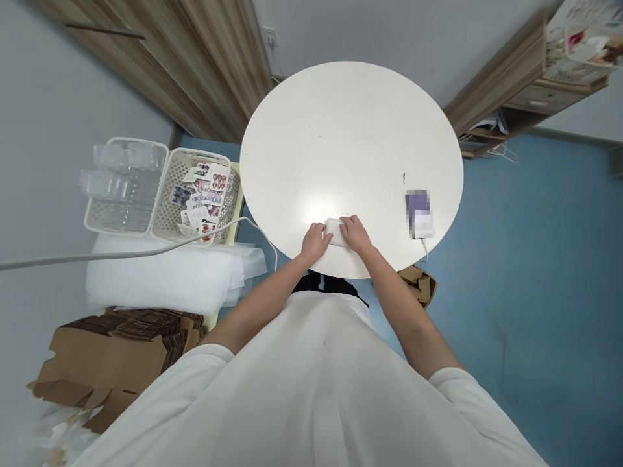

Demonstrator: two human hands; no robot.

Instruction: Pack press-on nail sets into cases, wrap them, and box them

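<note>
Near the front edge of a round white table (341, 130), both hands grip a small white wrapped packet (335, 231). My left hand (314, 243) holds its left side, thumb along the near edge. My right hand (356, 234) has its fingers closed on the right side, partly covering that end. The packet looks flat and roughly rectangular; what is inside cannot be seen.
A pixelated purple-and-white item (418, 214) lies at the table's right with a cable. To the left stand a basket of patterned cards (163, 214), a basket of clear plastic boxes (92, 217), a white wrap roll (160, 269) and folded cardboard (102, 360). A white cable (195, 240) crosses there.
</note>
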